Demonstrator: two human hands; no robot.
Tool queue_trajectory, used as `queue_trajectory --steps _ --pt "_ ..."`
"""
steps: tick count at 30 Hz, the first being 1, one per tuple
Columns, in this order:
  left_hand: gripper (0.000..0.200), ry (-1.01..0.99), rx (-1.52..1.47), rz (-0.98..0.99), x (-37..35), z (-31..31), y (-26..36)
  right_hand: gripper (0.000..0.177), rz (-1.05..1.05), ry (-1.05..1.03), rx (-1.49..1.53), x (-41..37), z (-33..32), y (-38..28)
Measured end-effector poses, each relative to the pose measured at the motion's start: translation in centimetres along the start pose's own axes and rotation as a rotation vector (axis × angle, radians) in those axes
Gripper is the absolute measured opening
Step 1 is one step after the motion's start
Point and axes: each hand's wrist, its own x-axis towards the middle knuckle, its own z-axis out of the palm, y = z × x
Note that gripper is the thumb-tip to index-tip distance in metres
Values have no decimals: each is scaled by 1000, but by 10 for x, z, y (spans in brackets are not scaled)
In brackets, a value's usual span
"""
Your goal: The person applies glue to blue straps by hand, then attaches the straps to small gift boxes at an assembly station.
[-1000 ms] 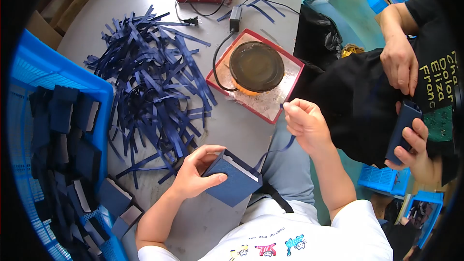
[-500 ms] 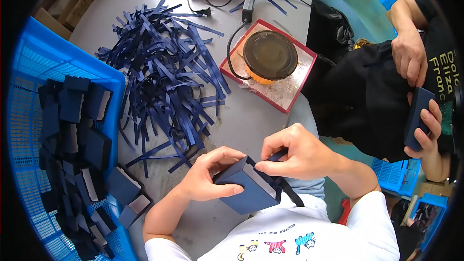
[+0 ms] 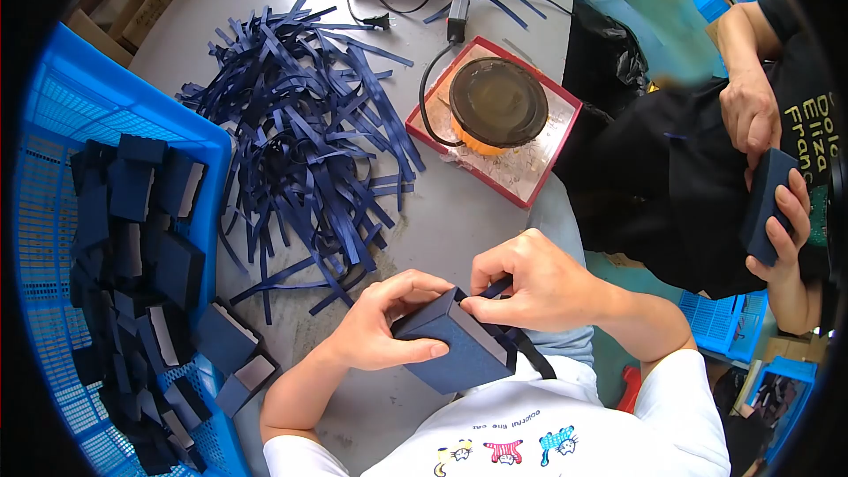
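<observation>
My left hand [image 3: 384, 318] is closed around a navy blue box [image 3: 459, 344] with a pale inner side, held tilted in front of my shirt. Its thumb lies along the box's front face and the fingers wrap the far side. At the box's upper right edge, my right hand [image 3: 539, 287] pinches a short dark blue ribbon [image 3: 500, 286] between thumb and fingers. That hand hides part of the ribbon and of the edge. A dark strap [image 3: 534, 355] hangs beside the box's right end.
Loose blue ribbons [image 3: 300, 141] lie heaped on the grey table [image 3: 424, 238]. A blue basket [image 3: 216, 155] full of similar boxes stands at left. A round dark-topped pot [image 3: 497, 102] sits in a red-rimmed tray [image 3: 552, 155]. At right, a co-worker's hands hold another box [image 3: 767, 208].
My right hand has shifted slightly left, closer against the box's edge, with the ribbon still pinched. The co-worker's box has turned a little.
</observation>
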Motion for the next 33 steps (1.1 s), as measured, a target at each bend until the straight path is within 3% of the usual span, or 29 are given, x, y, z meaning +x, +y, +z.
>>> queue_trajectory --steps 10,12,14,15,17,23,26,29,31,33 --pt "54 19 43 18 0 2 -3 19 -35 63 -191 0 2 1" --pt "54 16 0 5 1 2 -4 20 -44 52 -173 0 -1 2" --pt "54 17 -40 -6 1 0 -3 21 -48 54 72 1 -9 9" --pt "54 21 -82 12 2 -1 -2 20 -102 148 253 1 -8 17" --pt "56 26 -109 54 2 -5 -4 15 -241 410 188 2 -10 21" --pt "56 99 -242 114 4 -11 -17 29 -268 578 581 -14 -9 45" --pt "57 102 -252 117 6 -13 -22 37 -173 639 458 -31 -8 61" --pt "57 128 -256 83 7 -15 -27 38 -209 712 513 -37 -1 71" --pt "57 148 -246 82 8 -14 -31 32 -233 773 474 -37 6 71" --pt "57 169 -234 82 9 -12 -33 13 -249 793 609 -35 15 56"
